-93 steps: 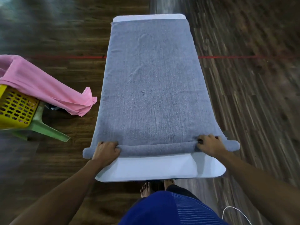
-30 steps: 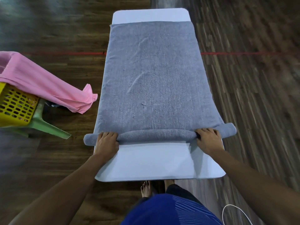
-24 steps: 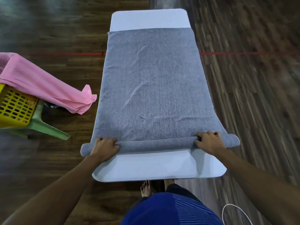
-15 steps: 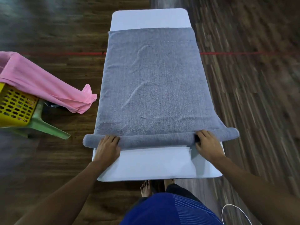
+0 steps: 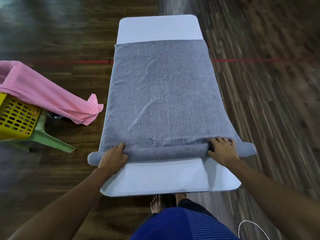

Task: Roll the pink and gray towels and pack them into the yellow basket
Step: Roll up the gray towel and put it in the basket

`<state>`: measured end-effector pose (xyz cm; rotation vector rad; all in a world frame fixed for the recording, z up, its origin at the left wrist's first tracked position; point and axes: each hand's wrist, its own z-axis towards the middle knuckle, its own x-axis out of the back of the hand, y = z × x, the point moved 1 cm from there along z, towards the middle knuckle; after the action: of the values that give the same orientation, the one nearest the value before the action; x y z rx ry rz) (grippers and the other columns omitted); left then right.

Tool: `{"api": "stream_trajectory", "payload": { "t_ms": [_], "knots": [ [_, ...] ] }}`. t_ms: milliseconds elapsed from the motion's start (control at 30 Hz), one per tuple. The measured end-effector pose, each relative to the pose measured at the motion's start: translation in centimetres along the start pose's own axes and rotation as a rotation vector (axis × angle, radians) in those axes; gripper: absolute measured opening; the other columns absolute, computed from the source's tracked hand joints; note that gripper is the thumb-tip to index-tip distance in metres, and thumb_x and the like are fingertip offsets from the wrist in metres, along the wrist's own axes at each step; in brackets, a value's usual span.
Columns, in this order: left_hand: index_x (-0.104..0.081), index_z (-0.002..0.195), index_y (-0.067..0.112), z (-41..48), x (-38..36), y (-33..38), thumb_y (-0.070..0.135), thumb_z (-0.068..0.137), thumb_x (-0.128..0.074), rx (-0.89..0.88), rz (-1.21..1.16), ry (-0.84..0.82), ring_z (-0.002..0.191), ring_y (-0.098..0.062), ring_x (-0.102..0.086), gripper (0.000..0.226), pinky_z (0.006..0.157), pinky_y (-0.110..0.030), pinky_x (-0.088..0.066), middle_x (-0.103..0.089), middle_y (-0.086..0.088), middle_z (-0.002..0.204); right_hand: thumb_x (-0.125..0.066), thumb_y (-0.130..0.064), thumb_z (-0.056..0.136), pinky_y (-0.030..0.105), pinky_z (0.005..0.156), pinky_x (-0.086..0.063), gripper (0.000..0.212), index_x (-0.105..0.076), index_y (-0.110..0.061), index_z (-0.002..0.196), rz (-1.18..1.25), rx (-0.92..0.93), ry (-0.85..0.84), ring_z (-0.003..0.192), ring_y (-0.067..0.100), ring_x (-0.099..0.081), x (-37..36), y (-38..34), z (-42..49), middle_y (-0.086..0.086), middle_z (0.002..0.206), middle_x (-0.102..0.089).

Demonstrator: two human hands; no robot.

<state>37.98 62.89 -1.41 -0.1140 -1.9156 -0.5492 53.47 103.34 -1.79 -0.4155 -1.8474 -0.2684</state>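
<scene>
A gray towel (image 5: pixel 162 94) lies flat along a narrow white table (image 5: pixel 166 177), its near end wound into a roll (image 5: pixel 166 153) that overhangs both table sides. My left hand (image 5: pixel 113 157) grips the roll near its left end, fingers curled over the top. My right hand (image 5: pixel 222 150) grips the roll near its right end the same way. A pink towel (image 5: pixel 43 94) drapes over a yellow basket (image 5: pixel 15 118) at the left, one end hanging toward the floor.
The basket sits on a green plastic stool (image 5: pixel 50 139) on the dark wooden floor. A red line (image 5: pixel 242 60) crosses the floor under the table. My bare feet (image 5: pixel 155 201) stand at the table's near edge. A white cable (image 5: pixel 251 227) lies at lower right.
The roll has grown thicker and the towel's far edge has slid toward me, baring more white table beyond it. Both hands stay on the roll's ends.
</scene>
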Motion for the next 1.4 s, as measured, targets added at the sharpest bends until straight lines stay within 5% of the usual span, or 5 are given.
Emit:
{"api": "stream_trajectory", "payload": {
  "t_ms": [100, 333, 700, 900, 1400],
  "knots": [
    [-0.057, 0.096, 0.010, 0.4, -0.4, -0.5, 0.011, 0.084, -0.061, -0.100, 0.131, 0.162, 0.086, -0.032, -0.056, 0.013, 0.079, -0.044, -0.043, -0.059, -0.011, 0.094, -0.063, -0.013, 0.080, 0.044, 0.078, -0.038, 0.016, -0.061, -0.013, 0.096, 0.052, 0.078, 0.231, 0.091, 0.035, -0.054, -0.1, -0.3, 0.1, 0.010, 0.096, -0.058],
    [-0.058, 0.122, 0.008, -0.2, -0.9, 0.6, 0.018, 0.075, -0.066, -0.098, 0.202, 0.001, 0.108, -0.029, -0.056, 0.049, 0.098, -0.042, -0.043, -0.062, -0.010, 0.117, -0.062, -0.016, 0.080, 0.040, 0.109, -0.030, 0.059, -0.044, -0.015, 0.136, 0.027, 0.099, -0.008, 0.130, 0.028, -0.041, -1.0, -1.3, -0.7, 0.005, 0.138, -0.048],
    [-0.061, 0.084, 0.022, 1.0, 0.1, 0.0, 0.044, 0.078, -0.039, -0.041, 0.193, -0.105, 0.086, -0.018, -0.058, 0.032, 0.091, -0.037, -0.040, -0.065, 0.001, 0.089, -0.049, -0.031, 0.085, 0.047, 0.104, -0.027, 0.030, -0.057, -0.027, 0.113, 0.019, 0.012, -0.368, 0.114, 0.023, -0.053, 2.3, -1.1, 1.6, 0.001, 0.118, -0.063],
    [-0.063, 0.097, 0.012, 1.8, 0.7, -0.7, 0.010, 0.077, -0.068, -0.142, 0.206, 0.209, 0.090, -0.030, -0.057, 0.022, 0.086, -0.046, -0.043, -0.062, -0.009, 0.097, -0.062, -0.016, 0.082, 0.048, 0.088, -0.040, 0.025, -0.060, -0.010, 0.107, 0.071, 0.064, 0.108, 0.103, 0.037, -0.055, 1.2, -0.4, 1.7, 0.013, 0.106, -0.059],
    [-0.065, 0.089, 0.012, 1.0, -0.3, 1.0, 0.021, 0.077, -0.062, -0.125, 0.199, 0.037, 0.087, -0.027, -0.061, 0.015, 0.084, -0.039, -0.047, -0.069, -0.009, 0.093, -0.054, -0.027, 0.085, 0.036, 0.101, -0.031, 0.042, -0.056, -0.026, 0.126, 0.005, 0.108, -0.112, 0.119, 0.022, -0.051, 1.6, -1.7, 0.7, -0.002, 0.125, -0.062]
  ]
}}
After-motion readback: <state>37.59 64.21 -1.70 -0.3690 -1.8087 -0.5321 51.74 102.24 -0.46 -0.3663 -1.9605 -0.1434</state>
